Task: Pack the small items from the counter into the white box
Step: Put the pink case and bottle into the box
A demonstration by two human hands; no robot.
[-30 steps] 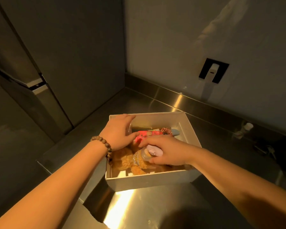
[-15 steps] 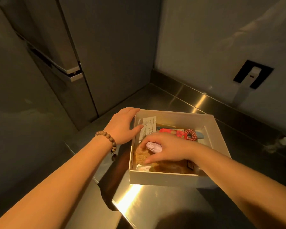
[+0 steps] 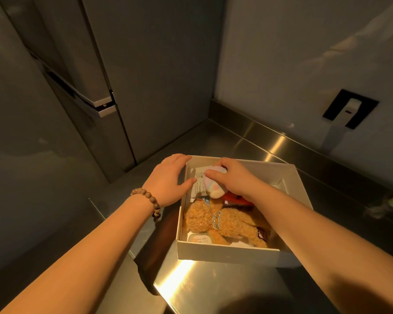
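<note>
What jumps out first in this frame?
The white box on the steel counter, with a tan plush dog lying in its near half. Above it, the right hand holds a pastel toy at the far left corner, while the left hand rests against the left wall.

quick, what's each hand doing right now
left hand: open, resting against the white box at its left wall
right hand: gripping the pastel plush toy inside the box

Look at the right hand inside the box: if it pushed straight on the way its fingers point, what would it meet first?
Probably the white box's far wall: the right hand, holding the pastel plush, points toward the far left corner. Depth is unclear.
</note>
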